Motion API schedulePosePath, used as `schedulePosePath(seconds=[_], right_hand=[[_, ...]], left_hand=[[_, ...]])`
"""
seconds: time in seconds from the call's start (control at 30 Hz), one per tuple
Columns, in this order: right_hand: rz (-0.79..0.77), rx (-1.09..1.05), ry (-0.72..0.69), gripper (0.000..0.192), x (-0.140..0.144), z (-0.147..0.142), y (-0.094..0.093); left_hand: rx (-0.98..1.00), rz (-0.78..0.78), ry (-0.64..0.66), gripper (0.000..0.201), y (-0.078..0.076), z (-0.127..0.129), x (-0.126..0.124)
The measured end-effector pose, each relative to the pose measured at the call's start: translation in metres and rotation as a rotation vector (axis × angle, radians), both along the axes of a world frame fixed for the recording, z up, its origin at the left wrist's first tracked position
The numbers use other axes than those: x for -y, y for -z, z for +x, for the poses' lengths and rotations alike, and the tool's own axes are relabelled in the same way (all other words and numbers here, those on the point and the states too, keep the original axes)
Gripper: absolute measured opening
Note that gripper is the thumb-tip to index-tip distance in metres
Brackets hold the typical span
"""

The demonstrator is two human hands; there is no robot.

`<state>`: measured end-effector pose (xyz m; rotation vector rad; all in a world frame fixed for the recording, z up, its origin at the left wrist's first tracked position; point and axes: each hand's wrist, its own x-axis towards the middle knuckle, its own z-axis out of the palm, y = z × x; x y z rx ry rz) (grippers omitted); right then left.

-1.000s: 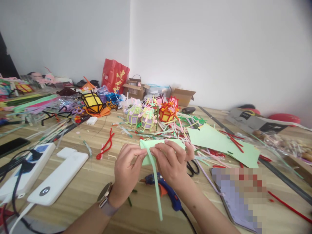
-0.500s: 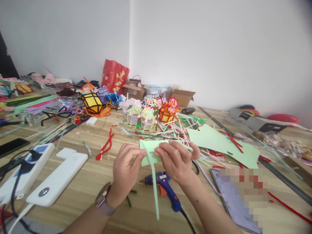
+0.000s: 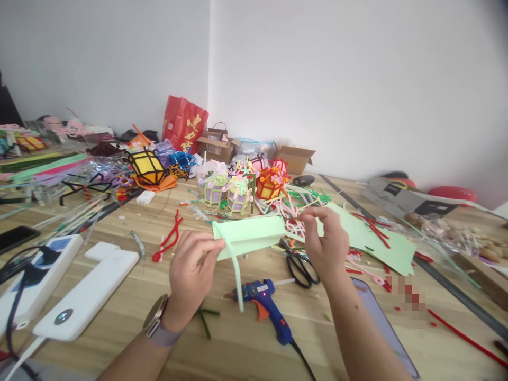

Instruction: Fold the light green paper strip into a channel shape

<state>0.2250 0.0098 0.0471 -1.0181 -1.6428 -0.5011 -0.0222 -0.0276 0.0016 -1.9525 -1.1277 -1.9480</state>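
Note:
My left hand (image 3: pixel 193 270) is closed on the left end of a folded pale green paper (image 3: pixel 254 233), held above the table. A light green pipe cleaner (image 3: pixel 235 264) runs over that end of the paper and hangs down past my fingers. My right hand (image 3: pixel 326 241) is apart from the paper, to its right, with fingers curled in a pinch; what they hold, if anything, cannot be made out. Below the paper lies a blue glue gun (image 3: pixel 272 312) with a small red light. Black-handled scissors (image 3: pixel 301 264) rest beside it, under my right hand.
Behind the paper stand small pipe-cleaner lanterns (image 3: pixel 238 193) amid loose strips. Green paper sheets (image 3: pixel 369 238) lie at right, near a phone (image 3: pixel 384 323). A white power bank (image 3: pixel 87 296) and a power strip (image 3: pixel 43 280) with cables occupy the left.
My right hand has let go of the paper and moved right and up. The paper, still in my left hand, has shifted slightly left, and the scissors are now uncovered.

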Motion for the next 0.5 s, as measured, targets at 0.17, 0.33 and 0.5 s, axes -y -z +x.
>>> schedulePosePath(seconds=[0.17, 0.33, 0.5], right_hand=[[-0.266, 0.116, -0.349, 0.035, 0.007, -0.008, -0.007], [-0.291, -0.05, -0.276, 0.03, 0.011, -0.001, -0.015], [-0.102, -0.4, 0.102, 0.039, 0.047, 0.045, -0.002]], left_hand=[[-0.005, -0.033, 0.002, 0.013, 0.002, -0.002, -0.002], [0.098, -0.164, 0.004, 0.01, 0.006, -0.005, -0.01], [0.267, -0.294, 0.066, 0.008, 0.015, -0.014, -0.02]])
